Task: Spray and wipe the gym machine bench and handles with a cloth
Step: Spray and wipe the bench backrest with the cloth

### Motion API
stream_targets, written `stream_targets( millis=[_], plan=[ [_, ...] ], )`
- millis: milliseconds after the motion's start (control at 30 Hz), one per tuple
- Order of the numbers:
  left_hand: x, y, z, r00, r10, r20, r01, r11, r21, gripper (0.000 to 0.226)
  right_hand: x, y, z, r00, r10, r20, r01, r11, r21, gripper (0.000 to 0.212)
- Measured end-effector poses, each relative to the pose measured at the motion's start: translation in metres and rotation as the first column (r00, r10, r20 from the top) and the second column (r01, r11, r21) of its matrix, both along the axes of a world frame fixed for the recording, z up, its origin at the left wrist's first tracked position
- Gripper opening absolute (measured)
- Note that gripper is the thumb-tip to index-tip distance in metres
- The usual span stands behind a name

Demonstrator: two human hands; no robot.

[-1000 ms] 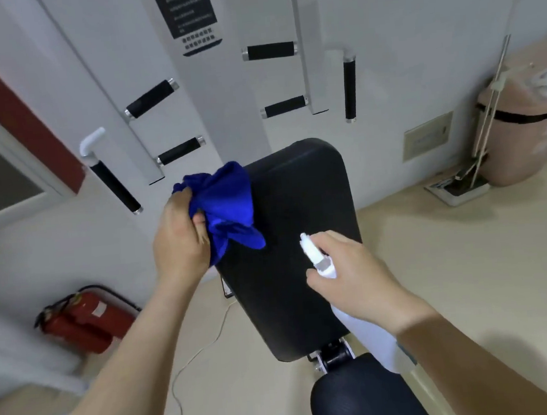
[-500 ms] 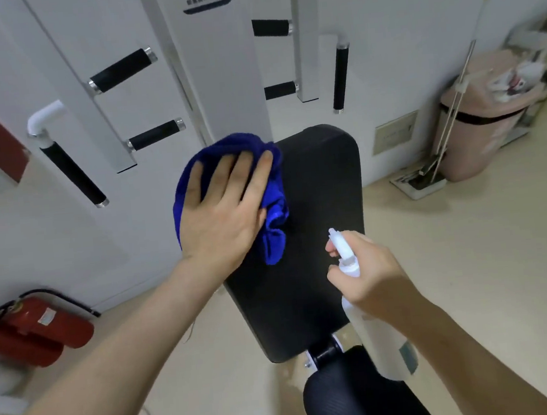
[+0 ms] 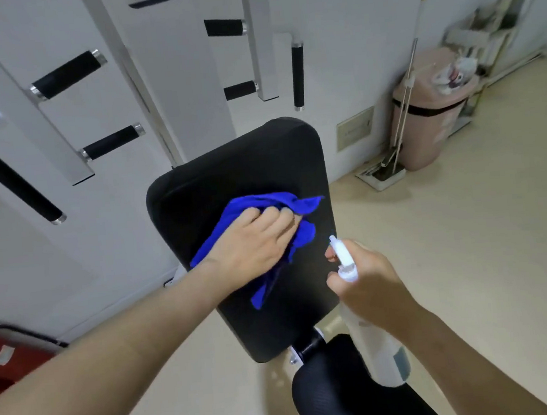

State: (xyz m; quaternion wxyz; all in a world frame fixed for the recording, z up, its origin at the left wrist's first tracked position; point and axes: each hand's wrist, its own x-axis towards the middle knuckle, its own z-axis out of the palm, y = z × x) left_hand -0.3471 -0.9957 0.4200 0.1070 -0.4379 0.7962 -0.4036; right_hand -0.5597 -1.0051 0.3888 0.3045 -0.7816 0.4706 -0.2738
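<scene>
Beside bench (image 3: 198, 194): pink bin (image 3: 430, 127).

Two bare forearms showing, entering from lower frame edges. Left hand (image 3: 252, 242) and right hand (image 3: 371, 284) both ungloved. No sleeve reaching into view on either arm; wrists showing uncovered. Faint crease line showing across left wrist. Short, plain fingernails showing on left hand.

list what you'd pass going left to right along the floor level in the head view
red fire extinguisher → black padded bench backrest → beige wall plate → white dustpan base with its long pole → pink bin with a black band → white wire rack
</scene>
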Motion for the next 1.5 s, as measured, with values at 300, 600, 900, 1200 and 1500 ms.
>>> stream_targets(
  millis=[300,600,900,1200,1500],
  plan=[
    [-0.023,-0.038,0.02,0.994,0.101,-0.046,-0.105,0.99,-0.094,0.058,-0.034,-0.041,0.004,0.987,0.042,0.152,-0.014,0.984,-0.178,0.014],
    [-0.052,-0.011,-0.159,0.95,-0.028,0.311,-0.119,0.888,0.444,0.055,-0.049,-0.095,-0.086,0.959,0.274,-0.07,-0.282,0.949,-0.142,0.014],
    [-0.024,-0.024,-0.036,0.957,0.219,-0.188,-0.277,0.882,-0.381,0.058,-0.053,-0.111,-0.129,0.87,0.413,-0.268,-0.421,0.907,0.03,0.012],
    [-0.059,-0.044,-0.083,0.948,0.253,-0.191,-0.307,0.883,-0.356,0.059,-0.062,-0.117,-0.142,0.879,0.399,-0.26,-0.419,0.908,-0.023,0.005],
    [-0.094,-0.055,-0.253,0.991,0.046,0.129,-0.076,0.968,0.24,0.054,-0.079,-0.115,-0.224,0.89,0.354,-0.286,-0.399,0.91,-0.115,0.021]
  ],
)
